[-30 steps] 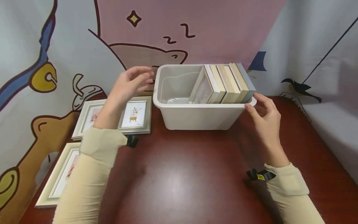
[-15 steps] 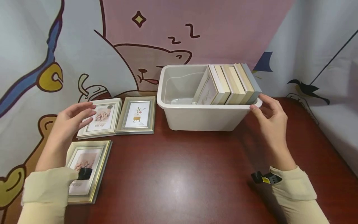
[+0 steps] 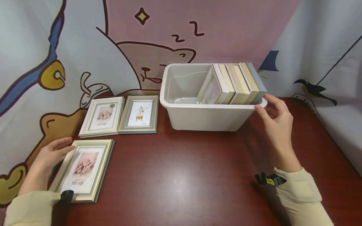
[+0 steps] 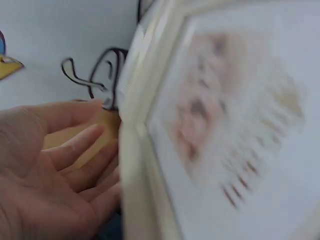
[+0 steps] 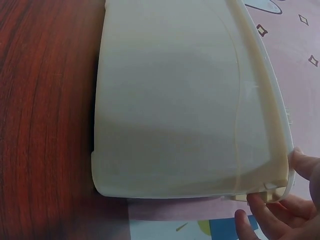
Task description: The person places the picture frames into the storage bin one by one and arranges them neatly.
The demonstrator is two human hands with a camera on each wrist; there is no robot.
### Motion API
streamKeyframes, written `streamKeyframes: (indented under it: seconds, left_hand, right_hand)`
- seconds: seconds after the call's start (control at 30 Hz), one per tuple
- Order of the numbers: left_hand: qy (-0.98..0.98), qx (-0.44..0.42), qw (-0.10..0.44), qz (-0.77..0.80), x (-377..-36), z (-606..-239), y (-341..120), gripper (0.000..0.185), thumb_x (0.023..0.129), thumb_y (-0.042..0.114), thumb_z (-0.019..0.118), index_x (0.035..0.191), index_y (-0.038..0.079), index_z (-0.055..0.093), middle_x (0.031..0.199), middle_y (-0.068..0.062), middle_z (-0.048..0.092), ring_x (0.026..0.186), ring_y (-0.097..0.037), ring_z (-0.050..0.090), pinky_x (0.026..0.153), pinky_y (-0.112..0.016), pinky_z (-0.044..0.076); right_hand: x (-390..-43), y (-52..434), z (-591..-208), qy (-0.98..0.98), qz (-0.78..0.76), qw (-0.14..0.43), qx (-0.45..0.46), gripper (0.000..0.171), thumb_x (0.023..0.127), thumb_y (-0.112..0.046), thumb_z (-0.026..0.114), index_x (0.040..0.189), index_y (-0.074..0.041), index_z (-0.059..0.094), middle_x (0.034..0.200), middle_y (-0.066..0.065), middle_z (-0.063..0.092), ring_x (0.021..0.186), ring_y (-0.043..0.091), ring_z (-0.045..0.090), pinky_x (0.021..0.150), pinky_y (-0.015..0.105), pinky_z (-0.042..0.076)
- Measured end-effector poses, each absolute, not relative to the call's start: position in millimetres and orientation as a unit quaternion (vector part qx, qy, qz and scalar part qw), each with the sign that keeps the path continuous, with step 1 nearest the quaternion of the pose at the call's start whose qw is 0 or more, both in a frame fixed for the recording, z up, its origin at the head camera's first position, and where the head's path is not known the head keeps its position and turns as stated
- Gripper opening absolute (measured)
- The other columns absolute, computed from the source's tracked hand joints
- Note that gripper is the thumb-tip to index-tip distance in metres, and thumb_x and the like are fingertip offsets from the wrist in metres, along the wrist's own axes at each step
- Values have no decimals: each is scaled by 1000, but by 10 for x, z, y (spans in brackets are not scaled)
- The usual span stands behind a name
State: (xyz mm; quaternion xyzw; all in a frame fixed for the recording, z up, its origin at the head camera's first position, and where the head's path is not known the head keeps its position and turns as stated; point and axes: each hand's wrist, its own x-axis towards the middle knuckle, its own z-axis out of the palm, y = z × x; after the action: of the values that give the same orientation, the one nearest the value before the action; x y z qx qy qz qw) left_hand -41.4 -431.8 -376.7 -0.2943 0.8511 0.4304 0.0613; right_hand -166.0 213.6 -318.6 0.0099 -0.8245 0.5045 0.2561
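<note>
A white plastic bin (image 3: 203, 117) stands at the back of the dark red table, with several picture frames (image 3: 234, 84) upright in its right half. My right hand (image 3: 275, 117) touches the bin's right rim (image 5: 277, 187) with relaxed fingers. My left hand (image 3: 51, 153) lies at the left edge of a gold-framed flower picture (image 3: 83, 169) flat on the table, fingers straight against the frame's side (image 4: 132, 165). The left wrist view is blurred.
Two more framed pictures (image 3: 103, 116) (image 3: 139, 114) lie side by side behind the gold frame, left of the bin. A cartoon-printed cloth backdrop (image 3: 158, 40) hangs close behind the table. Bare tabletop (image 3: 181, 182) stretches between my arms.
My left hand came down from beside the bin, past the two far frames, to the near gold frame's left edge. The right hand stayed at the bin rim.
</note>
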Motion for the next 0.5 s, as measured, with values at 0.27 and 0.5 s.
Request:
streamKeyframes:
  seconds: [0.27,0.5]
  left_hand:
    - [898,-264,62,348,-356,-3852,-4391,60,86,25,67,128,-13,46,97,-13,65,67,4,49,55,-19,47]
    - [907,-282,66,307,-331,-3807,-4325,54,86,25,67,121,-11,49,115,-35,51,75,-22,60,54,-24,45]
  right_hand:
    - [-1662,2158,-3182,-826,502,258,11,45,84,-15,71,128,-13,60,124,3,57,87,-8,59,75,4,47]
    - [-1660,2142,-3185,-824,504,261,18,45,84,-15,72,127,-14,60,121,-1,57,87,-7,60,75,4,47]
